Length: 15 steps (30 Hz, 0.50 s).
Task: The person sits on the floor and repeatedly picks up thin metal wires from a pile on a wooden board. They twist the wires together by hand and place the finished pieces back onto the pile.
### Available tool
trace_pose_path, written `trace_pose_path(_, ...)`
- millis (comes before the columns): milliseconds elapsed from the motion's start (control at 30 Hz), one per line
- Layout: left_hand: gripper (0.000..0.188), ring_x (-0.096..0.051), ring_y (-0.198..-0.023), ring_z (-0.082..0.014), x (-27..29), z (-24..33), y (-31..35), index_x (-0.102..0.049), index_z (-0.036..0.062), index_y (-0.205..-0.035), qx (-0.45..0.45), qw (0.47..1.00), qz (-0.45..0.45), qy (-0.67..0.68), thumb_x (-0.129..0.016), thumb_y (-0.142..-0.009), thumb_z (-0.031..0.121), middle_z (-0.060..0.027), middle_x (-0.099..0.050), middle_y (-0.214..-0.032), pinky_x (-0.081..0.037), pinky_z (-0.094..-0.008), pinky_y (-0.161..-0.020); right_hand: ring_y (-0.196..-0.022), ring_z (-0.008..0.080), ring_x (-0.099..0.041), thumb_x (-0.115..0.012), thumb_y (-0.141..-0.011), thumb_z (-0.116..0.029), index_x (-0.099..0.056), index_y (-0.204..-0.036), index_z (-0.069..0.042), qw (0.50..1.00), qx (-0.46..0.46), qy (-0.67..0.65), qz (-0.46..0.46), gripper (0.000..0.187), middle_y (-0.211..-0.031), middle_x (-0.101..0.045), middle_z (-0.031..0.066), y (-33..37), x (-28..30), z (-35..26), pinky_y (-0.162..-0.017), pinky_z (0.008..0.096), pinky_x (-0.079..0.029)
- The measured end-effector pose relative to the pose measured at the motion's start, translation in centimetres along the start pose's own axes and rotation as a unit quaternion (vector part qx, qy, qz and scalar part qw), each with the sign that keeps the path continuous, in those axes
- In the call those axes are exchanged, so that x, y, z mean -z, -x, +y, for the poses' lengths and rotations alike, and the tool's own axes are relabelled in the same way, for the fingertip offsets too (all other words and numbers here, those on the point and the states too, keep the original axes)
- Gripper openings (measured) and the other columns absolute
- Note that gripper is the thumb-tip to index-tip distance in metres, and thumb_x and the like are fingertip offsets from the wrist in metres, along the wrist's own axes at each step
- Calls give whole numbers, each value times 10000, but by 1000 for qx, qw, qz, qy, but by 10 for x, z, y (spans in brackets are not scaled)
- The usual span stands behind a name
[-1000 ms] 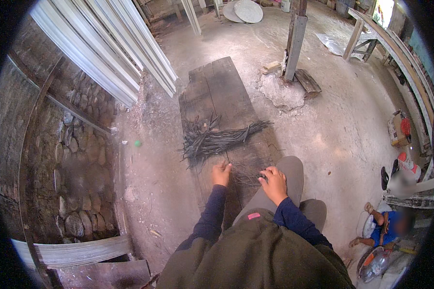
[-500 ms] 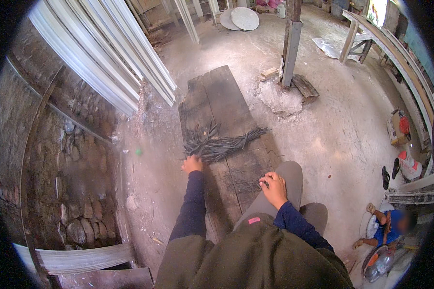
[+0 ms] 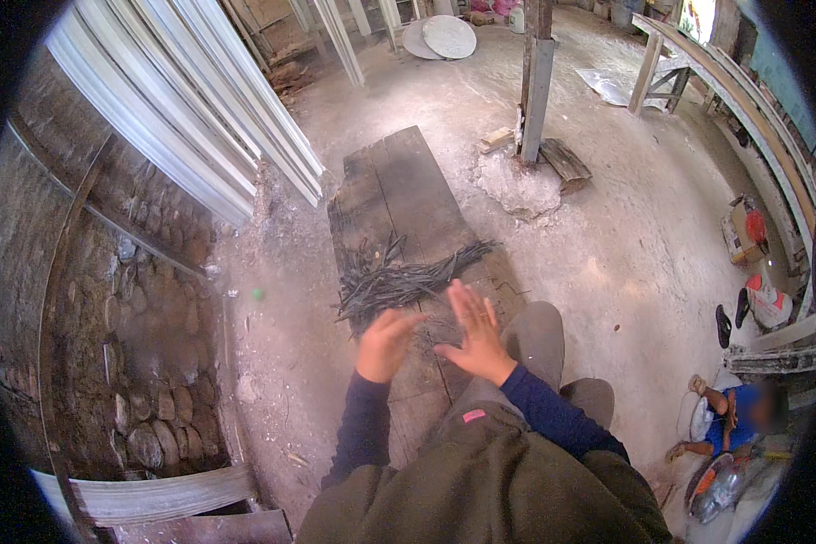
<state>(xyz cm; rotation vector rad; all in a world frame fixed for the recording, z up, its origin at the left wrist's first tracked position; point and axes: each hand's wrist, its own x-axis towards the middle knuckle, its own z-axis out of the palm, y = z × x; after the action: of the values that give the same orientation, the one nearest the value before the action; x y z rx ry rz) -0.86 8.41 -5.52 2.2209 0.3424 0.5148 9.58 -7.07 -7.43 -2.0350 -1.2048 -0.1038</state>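
A heap of long, thin, dark strips (image 3: pixel 399 283), like dried pods, lies across the wooden bench (image 3: pixel 394 186) in front of me. My right hand (image 3: pixel 479 340) hovers over the bench's near part, fingers stretched out and thumb apart, with nothing in it. Facing it, my left hand (image 3: pixel 387 346) is just short of the heap's near edge. Its slightly blurred fingers point toward the right hand, and I see nothing in them. Between the two hands, finer dark strands (image 3: pixel 438 328) lie on the wood, partly hidden.
Left of the bench stand long pale corrugated sheets (image 3: pixel 177 100) and a stone wall (image 3: pixel 159 335). A post (image 3: pixel 535 100) in a rough concrete footing (image 3: pixel 521 186) rises ahead on the right. Another person (image 3: pixel 730 417) sits at lower right near sandals (image 3: pixel 723 325). A long wooden table (image 3: pixel 725 82) lines the right.
My left hand has left the heap's left end and come nearer to me and rightward. My right hand has lifted off my knee, moved forward and left, and spread its fingers.
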Motion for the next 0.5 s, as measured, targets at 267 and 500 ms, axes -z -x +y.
trace_pose_path(267,211,-516,-646,-195,15,27,-9,-627,92,-922,-41,999,-20,16,-585,-723,34,-72,-509,-696,-406,-266,-585,-649,58,-464,-534,-829,-168,-507,-854,-41,902,-76,-377,-196,132,-720,-495,5,7,45,13,-591,229,-408)
trace_pose_path(500,181,-528,-668,-169,22,20,-7,-626,59,-909,-32,993,-94,56,-573,-739,27,-77,-546,-716,-408,-255,-613,-463,63,-337,-504,-849,-267,-463,-741,-44,717,-328,-586,-184,251,-519,-337,-28,33,145,21,-520,236,-385)
